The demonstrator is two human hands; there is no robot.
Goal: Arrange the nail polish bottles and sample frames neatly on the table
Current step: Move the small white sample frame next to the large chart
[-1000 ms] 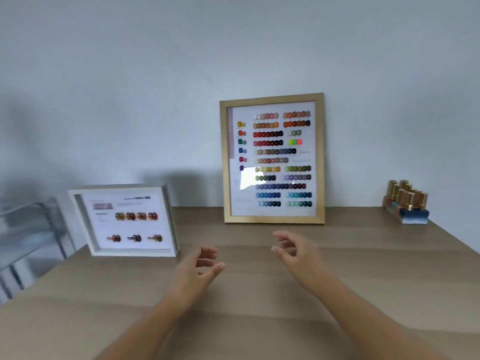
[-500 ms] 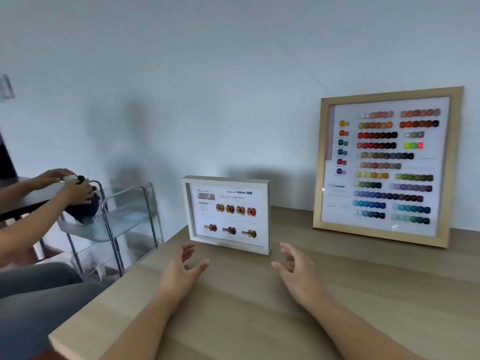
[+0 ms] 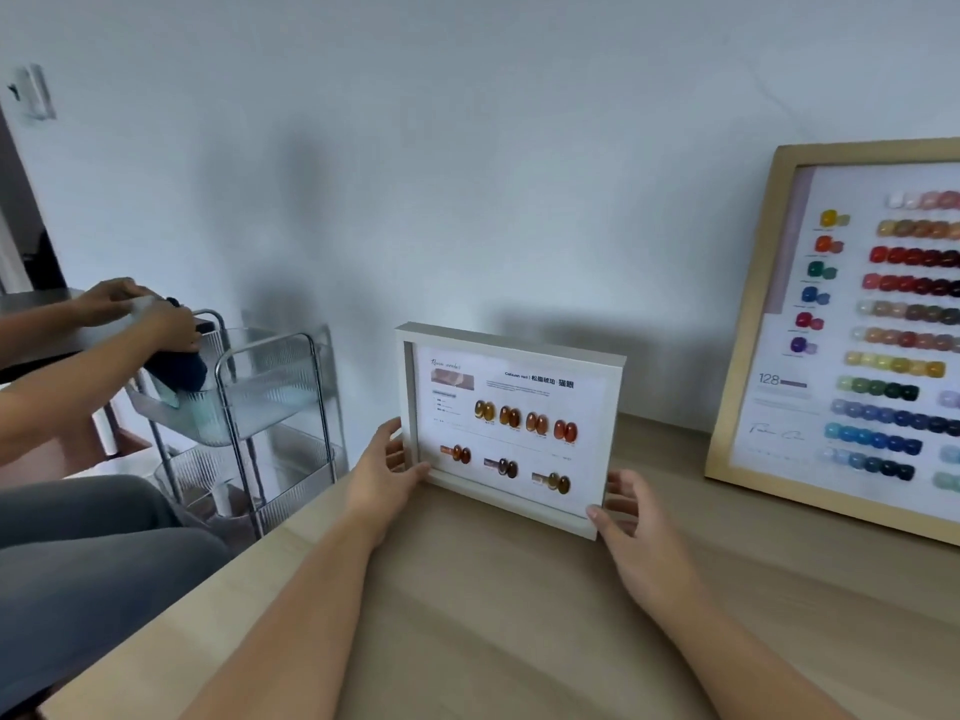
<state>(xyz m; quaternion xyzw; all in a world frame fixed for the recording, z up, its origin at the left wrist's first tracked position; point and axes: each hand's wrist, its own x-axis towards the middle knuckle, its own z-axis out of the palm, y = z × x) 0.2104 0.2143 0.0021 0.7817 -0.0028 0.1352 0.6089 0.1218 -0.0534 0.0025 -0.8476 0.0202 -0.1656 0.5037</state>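
Observation:
A small white sample frame [image 3: 511, 428] with amber and brown nail samples stands upright on the wooden table [image 3: 519, 641], near the wall. My left hand [image 3: 387, 472] grips its lower left edge, thumb in front and fingers behind. My right hand [image 3: 631, 527] holds its lower right corner, with the thumb on the front and the fingers behind. A large wood-framed colour chart [image 3: 748, 324] leans against the wall to the right, partly cut off. No nail polish bottles are in view.
Another person sits at the left, both hands [image 3: 135, 309] on a dark object above a metal trolley [image 3: 270, 387] with clear shelves. The table's left edge [image 3: 208, 579] runs diagonally beside that person's grey-clad legs.
The view has swung left, and the bottles at the right have left the picture. Both my hands have moved forward from above the table and taken hold of the small white frame.

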